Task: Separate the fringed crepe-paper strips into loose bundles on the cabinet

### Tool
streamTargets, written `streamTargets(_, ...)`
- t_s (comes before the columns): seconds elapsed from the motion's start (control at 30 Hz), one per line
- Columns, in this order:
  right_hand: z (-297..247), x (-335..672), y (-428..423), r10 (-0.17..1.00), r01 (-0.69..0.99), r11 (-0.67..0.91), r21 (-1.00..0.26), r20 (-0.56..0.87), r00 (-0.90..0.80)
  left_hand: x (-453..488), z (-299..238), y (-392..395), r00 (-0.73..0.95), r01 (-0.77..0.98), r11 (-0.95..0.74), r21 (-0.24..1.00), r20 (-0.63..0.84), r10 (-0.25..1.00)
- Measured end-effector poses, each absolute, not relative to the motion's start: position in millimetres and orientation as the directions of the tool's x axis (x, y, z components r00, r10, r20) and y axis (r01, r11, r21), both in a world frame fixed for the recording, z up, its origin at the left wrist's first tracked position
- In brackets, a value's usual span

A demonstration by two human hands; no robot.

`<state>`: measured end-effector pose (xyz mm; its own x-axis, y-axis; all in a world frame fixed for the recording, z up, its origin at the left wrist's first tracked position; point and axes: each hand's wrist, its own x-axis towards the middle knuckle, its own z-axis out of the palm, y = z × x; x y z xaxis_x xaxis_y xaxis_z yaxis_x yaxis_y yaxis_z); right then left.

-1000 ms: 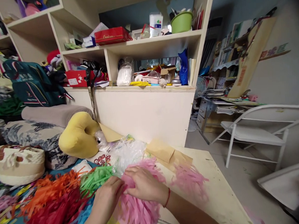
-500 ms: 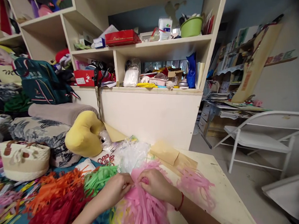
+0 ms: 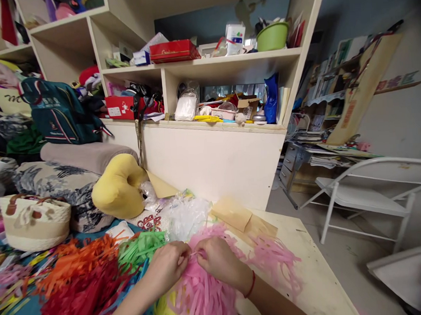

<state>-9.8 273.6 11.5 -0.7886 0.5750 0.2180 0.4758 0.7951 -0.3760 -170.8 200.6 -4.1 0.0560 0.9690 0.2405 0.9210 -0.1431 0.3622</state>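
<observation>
Pink fringed tissue paper (image 3: 207, 294) hangs as a loose bunch below my hands at the near edge of the white tabletop (image 3: 308, 265). Above its gathered top, my left hand (image 3: 173, 260) is closed in a pinch, the wrist coming in from lower left. My right hand (image 3: 219, 260), with a red cord bracelet (image 3: 251, 284) on its wrist, pinches close beside it. A thin pale string (image 3: 193, 254) runs across the small gap between the fingertips. My curled fingers hide both its ends. More cut pink strips (image 3: 275, 262) lie to the right.
Orange (image 3: 78, 263), red (image 3: 83, 295) and green paper fringe (image 3: 141, 248) is heaped to the left. A clear plastic bag (image 3: 188, 215) and tan paper sheets (image 3: 242, 219) lie beyond my hands. A yellow cushion (image 3: 116, 190) and a woven handbag (image 3: 33, 223) sit farther left.
My hands have stayed above the pink bunch with slight finger movement. The pale string between the fingertips now shows, where pink paper filled the gap before.
</observation>
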Motion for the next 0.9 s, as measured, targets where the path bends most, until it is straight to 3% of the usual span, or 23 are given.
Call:
streamTargets(0.2, 15, -13, 268, 0.559, 0.486, 0.822, -0.297, 0.261, -0.787, -160, -28, 207, -0.075, 0.916, -0.044, 0.400, 0.278, 0.958)
streamTargets(0.5, 26, -18, 291, 0.560, 0.505, 0.818, -0.275, 0.186, -0.807, -154, -42, 206, -0.116, 0.804, -0.179, 0.567, 0.446, 0.888)
streamTargets(0.57, 37, -15, 299, 0.562, 0.500, 0.813, -0.298, 0.180, -0.807, -159, -48, 204, -0.091, 0.806, -0.267, 0.528, 0.556, 0.826)
streamTargets(0.63, 46, -13, 307, 0.564, 0.494, 0.805, -0.330, 0.164, -0.809, -164, -53, 203, 0.013, 0.852, -0.346, 0.392, 0.644, 0.765)
streamTargets(0.73, 52, -16, 313, 0.570, 0.491, 0.787, -0.374, 0.135, -0.810, -169, -55, 202, 0.166, 0.904, -0.380, 0.197, 0.657, 0.735)
streamTargets(0.9, 46, -22, 313, 0.635, 0.520, 0.744, -0.419, 0.202, -0.746, -172, -49, 203, 0.055, 0.943, -0.258, 0.211, 0.665, 0.745)
